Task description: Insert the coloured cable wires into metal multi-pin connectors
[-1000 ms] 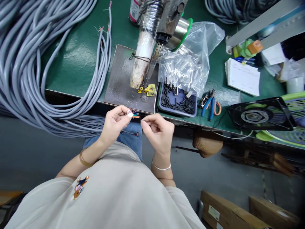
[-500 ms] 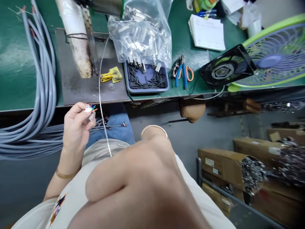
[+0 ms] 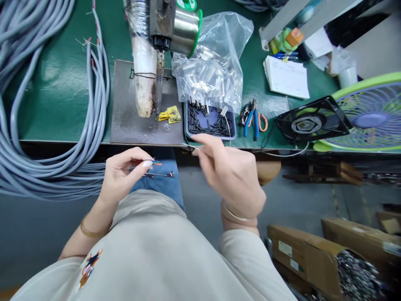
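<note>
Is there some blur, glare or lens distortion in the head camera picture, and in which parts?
Head view: the right hand is motion-blurred, the left hand sharper; glare streaks the green table and the plastic bag; the table edge bows from wide-angle distortion; the cardboard box looks smeared.

Right hand (image 3: 232, 175): motion-blurred; whether its fingertips grip anything cannot be told. Thin solder wire (image 3: 228, 129) at its 12 o'clock too fine to trace to the fingers. Left hand (image 3: 120, 175): pinches coloured wire ends (image 3: 156, 162), count unreadable; the cable behind them is hidden by the palm. Grey cable bundle (image 3: 46, 125) cut by the left edge. Soldering fixture (image 3: 156, 25) cut by the top edge. Fan (image 3: 369, 117) cut at the right. Bag contents (image 3: 206, 79) too small to identify.
</note>
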`<state>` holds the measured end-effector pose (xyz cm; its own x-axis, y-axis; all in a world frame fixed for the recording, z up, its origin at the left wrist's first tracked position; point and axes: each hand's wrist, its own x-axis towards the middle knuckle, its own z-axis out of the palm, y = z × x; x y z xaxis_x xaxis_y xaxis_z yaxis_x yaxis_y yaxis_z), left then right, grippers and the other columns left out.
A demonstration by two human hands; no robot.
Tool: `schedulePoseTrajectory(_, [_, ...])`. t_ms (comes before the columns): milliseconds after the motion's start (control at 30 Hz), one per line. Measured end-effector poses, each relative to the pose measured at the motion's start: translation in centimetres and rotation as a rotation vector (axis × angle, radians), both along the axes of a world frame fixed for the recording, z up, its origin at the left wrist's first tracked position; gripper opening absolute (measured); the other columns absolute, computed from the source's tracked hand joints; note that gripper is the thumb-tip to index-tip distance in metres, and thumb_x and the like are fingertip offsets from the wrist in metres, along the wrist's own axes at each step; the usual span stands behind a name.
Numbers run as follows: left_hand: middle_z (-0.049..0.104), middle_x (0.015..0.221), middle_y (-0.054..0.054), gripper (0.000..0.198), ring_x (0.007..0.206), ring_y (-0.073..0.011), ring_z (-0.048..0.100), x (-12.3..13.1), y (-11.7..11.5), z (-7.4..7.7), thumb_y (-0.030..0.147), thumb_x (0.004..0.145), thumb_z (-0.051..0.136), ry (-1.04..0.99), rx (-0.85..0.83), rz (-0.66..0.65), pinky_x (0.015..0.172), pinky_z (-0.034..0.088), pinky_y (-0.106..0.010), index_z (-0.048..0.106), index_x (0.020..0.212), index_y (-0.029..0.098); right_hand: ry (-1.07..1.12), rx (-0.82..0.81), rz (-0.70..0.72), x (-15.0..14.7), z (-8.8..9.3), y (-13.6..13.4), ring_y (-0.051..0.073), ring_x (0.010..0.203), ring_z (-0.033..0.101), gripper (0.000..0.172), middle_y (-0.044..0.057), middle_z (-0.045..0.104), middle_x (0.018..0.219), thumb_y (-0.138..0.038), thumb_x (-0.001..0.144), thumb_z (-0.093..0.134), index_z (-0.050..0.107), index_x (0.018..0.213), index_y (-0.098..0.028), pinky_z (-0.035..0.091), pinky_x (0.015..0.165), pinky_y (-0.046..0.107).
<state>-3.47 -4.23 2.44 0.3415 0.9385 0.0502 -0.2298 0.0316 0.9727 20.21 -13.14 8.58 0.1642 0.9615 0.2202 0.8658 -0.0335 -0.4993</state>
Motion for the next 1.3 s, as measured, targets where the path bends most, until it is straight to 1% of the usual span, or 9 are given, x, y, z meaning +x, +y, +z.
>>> schedulePoseTrajectory(100, [0.061, 0.062, 0.002, 0.014, 0.043, -0.0067, 0.048, -0.3, 0.6, 0.3, 0.027, 0.078, 0.082, -0.302, -0.139, -0.078, 0.037, 0.036, -0.017, 0.071, 0.077, 0.019, -0.361, -0.177, 0.037, 2.2, 0.9, 2.1, 0.015, 0.051, 0.049, 0.015, -0.001, 0.06, 0.057, -0.031, 0.097, 0.053, 0.066, 0.096, -0.023, 0.023, 0.056, 0.031])
schedulePoseTrajectory(200, [0.049, 0.057, 0.007, 0.026, 0.036, -0.0032, 0.034, -0.4, 1.5, 0.0, 0.028, 0.076, 0.083, -0.496, -0.414, -0.13, 0.035, 0.031, -0.016, 0.058, 0.072, 0.018, -0.49, -0.156, -0.127, 4.3, -0.7, 3.7, 0.018, 0.056, 0.054, 0.017, 0.002, 0.063, 0.062, -0.034, 0.096, 0.053, 0.062, 0.09, -0.021, 0.025, 0.059, 0.031])
schedulePoseTrajectory(367, [0.04, 0.06, 0.008, 0.023, 0.037, -0.003, 0.023, -0.9, 2.0, -1.4, 0.019, 0.085, 0.067, -0.606, -0.609, -0.111, 0.034, 0.023, -0.016, 0.046, 0.075, 0.02, -0.416, -0.09, -0.303, 5.8, -4.6, 9.0, 0.022, 0.068, 0.058, 0.015, 0.006, 0.065, 0.075, -0.029, 0.095, 0.05, 0.061, 0.097, -0.02, 0.032, 0.068, 0.033])
schedulePoseTrajectory(533, [0.034, 0.054, 0.009, 0.05, 0.034, -0.0021, 0.018, -1.9, 1.3, -2.5, 0.032, 0.069, 0.084, -0.654, -0.527, -0.177, 0.031, 0.017, -0.018, 0.036, 0.066, 0.021, -0.299, -0.051, -0.202, 5.5, -6.5, 13.7, 0.022, 0.08, 0.055, 0.005, 0.008, 0.067, 0.09, -0.021, 0.088, 0.057, 0.056, 0.084, -0.023, 0.033, 0.073, 0.034])
schedulePoseTrajectory(733, [0.03, 0.041, 0.009, 0.066, 0.025, -0.0022, 0.016, -2.8, 0.8, -3.6, 0.044, 0.058, 0.089, -0.66, -0.456, -0.212, 0.024, 0.015, -0.019, 0.028, 0.055, 0.02, -0.427, -0.196, -0.245, 6.3, -5.6, 12.9, 0.02, 0.076, 0.051, 0.014, 0.011, 0.069, 0.09, -0.014, 0.084, 0.062, 0.053, 0.077, -0.023, 0.026, 0.071, 0.036])
schedulePoseTrajectory(1000, [0.029, 0.036, 0.008, 0.069, 0.024, -0.0038, 0.021, -3.0, 0.6, -3.9, 0.05, 0.051, 0.089, -0.571, -0.471, -0.293, 0.025, 0.02, -0.02, 0.027, 0.049, 0.02, -0.604, -0.297, -0.199, 6.4, -5.4, 13.3, 0.022, 0.079, 0.056, 0.01, 0.017, 0.075, 0.102, -0.027, 0.094, 0.064, 0.067, 0.097, -0.018, 0.027, 0.07, 0.036])
schedulePoseTrajectory(1133, [0.039, 0.043, 0.007, 0.052, 0.029, -0.0033, 0.028, -2.9, 0.5, -2.8, 0.043, 0.059, 0.087, -0.53, -0.494, -0.291, 0.03, 0.024, -0.019, 0.041, 0.053, 0.019, -0.654, -0.323, -0.167, 6.3, -4.9, 14.1, 0.021, 0.076, 0.055, 0.012, 0.018, 0.075, 0.099, -0.025, 0.093, 0.061, 0.069, 0.096, -0.016, 0.026, 0.068, 0.036])
schedulePoseTrajectory(1233, [0.05, 0.052, 0.005, 0.032, 0.037, -0.0031, 0.034, -2.5, 0.2, -1.8, 0.032, 0.065, 0.086, -0.413, -0.519, -0.212, 0.034, 0.024, -0.016, 0.058, 0.067, 0.017, -0.569, -0.268, -0.156, 6.9, -4.3, 13.9, 0.02, 0.077, 0.058, 0.001, 0.014, 0.075, 0.094, -0.018, 0.083, 0.065, 0.065, 0.083, -0.019, 0.031, 0.069, 0.033])
schedulePoseTrajectory(1300, [0.055, 0.055, 0.003, 0.026, 0.041, -0.0035, 0.038, -2.0, 0.0, -1.4, 0.028, 0.068, 0.085, -0.327, -0.503, -0.158, 0.035, 0.025, -0.015, 0.064, 0.075, 0.016, -0.472, -0.203, -0.157, 7.5, -4.1, 13.3, 0.02, 0.076, 0.061, 0.009, 0.01, 0.074, 0.087, -0.015, 0.076, 0.066, 0.059, 0.075, -0.021, 0.036, 0.072, 0.032])
